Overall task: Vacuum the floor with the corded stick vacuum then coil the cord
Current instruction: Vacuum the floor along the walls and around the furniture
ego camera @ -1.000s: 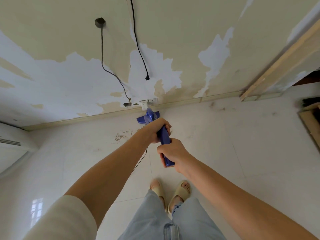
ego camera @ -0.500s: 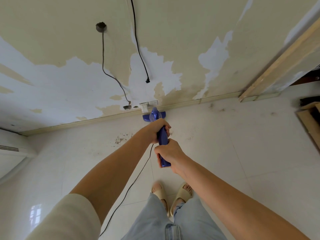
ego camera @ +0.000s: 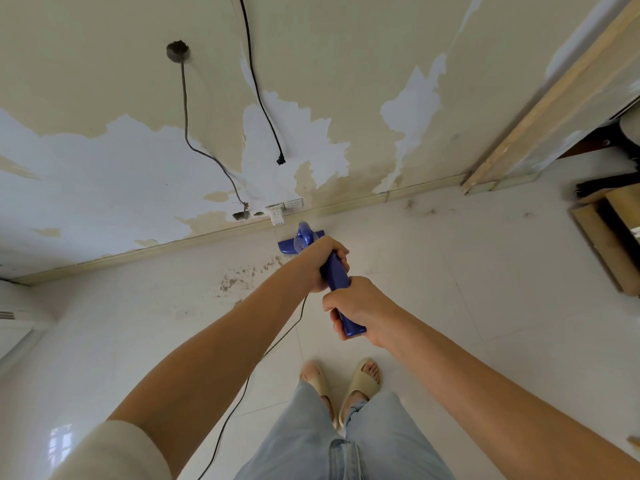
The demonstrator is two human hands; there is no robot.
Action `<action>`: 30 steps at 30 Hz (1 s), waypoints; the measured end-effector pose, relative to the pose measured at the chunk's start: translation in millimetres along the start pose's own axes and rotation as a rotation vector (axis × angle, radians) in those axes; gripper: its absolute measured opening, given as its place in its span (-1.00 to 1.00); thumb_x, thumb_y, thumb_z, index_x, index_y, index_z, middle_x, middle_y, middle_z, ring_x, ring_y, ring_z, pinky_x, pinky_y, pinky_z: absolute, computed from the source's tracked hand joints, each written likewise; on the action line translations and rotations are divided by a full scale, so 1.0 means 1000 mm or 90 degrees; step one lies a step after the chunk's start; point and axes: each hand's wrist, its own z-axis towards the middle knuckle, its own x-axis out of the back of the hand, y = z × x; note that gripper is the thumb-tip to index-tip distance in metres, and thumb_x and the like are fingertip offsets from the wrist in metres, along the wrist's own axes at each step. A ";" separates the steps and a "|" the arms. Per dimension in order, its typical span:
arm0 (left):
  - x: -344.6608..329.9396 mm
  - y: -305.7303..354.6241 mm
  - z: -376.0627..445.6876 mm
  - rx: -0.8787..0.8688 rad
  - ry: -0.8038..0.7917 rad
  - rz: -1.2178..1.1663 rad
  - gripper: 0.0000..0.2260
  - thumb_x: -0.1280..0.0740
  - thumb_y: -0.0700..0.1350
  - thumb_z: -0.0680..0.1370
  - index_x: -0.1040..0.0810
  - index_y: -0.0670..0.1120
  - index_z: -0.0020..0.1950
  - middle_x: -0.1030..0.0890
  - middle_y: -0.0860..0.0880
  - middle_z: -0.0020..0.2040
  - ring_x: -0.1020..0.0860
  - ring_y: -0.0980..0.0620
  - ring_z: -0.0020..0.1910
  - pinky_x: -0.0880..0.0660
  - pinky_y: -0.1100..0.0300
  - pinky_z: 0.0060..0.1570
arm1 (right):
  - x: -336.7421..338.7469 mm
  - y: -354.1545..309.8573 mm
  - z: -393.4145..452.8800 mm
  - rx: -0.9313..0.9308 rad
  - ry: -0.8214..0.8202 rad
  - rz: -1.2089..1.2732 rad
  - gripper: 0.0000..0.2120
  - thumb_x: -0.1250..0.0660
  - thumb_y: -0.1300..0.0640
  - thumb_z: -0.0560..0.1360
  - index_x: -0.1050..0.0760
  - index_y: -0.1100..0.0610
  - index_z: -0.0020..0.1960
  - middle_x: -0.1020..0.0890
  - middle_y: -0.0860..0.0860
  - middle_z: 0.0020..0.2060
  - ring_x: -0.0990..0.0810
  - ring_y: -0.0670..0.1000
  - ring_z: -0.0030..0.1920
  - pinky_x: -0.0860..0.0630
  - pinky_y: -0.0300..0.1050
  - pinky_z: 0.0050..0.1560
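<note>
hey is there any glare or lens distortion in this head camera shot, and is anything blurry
Head view: wide-angle bending curves the baseboard and door frame; a window glare patch sits on the floor tile at lower left; light is soft and even; both hands, left hand and right hand, and the blue vacuum handle look sharp.

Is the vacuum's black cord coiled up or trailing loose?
Loose. The cord runs uncoiled from near the left hand across the floor toward the picture's bottom edge.

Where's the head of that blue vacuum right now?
In the head view, the vacuum head sits on the floor near the middle, close to the baseboard, just below the wall outlets and beyond the left hand.
</note>
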 end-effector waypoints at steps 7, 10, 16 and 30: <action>0.003 0.013 0.005 -0.015 0.013 -0.003 -0.79 -0.22 -0.34 0.51 -0.35 -0.13 -0.29 -0.38 0.00 -0.55 -0.36 0.10 -0.50 -0.40 0.31 -0.46 | 0.001 -0.011 0.016 -0.002 -0.007 -0.024 -0.89 -0.24 0.39 0.45 -0.37 0.22 -0.14 -0.45 0.10 -0.42 -0.41 -0.05 -0.54 -0.42 -0.28 -0.55; 0.003 0.004 0.012 -0.015 0.008 0.009 -0.80 -0.23 -0.33 0.52 -0.36 -0.14 -0.28 -0.38 -0.01 -0.56 -0.37 0.08 -0.48 -0.41 0.29 -0.44 | 0.007 -0.002 0.019 0.001 -0.012 -0.095 -0.87 -0.34 0.33 0.45 -0.39 0.20 -0.13 -0.49 0.08 -0.42 -0.45 -0.06 -0.55 -0.45 -0.25 -0.53; -0.021 -0.014 0.015 -0.011 -0.024 0.029 -0.78 -0.20 -0.34 0.53 -0.35 -0.14 -0.30 -0.39 -0.04 -0.60 -0.35 0.05 -0.44 -0.40 0.24 -0.33 | 0.031 0.018 0.007 0.014 0.027 -0.080 -0.64 -0.51 0.03 0.39 -0.40 0.17 -0.03 -0.45 0.03 -0.45 -0.39 -0.09 -0.56 -0.39 -0.26 -0.52; -0.106 -0.046 0.006 0.003 -0.076 0.131 -0.73 -0.14 -0.36 0.50 -0.31 -0.13 -0.37 -0.35 -0.05 -0.63 -0.31 0.01 -0.43 -0.34 0.23 -0.34 | 0.093 0.040 -0.036 0.005 0.170 -0.059 -0.87 -0.21 0.41 0.43 -0.41 0.25 -0.08 -0.46 0.09 -0.41 -0.40 -0.04 -0.52 -0.37 -0.30 -0.57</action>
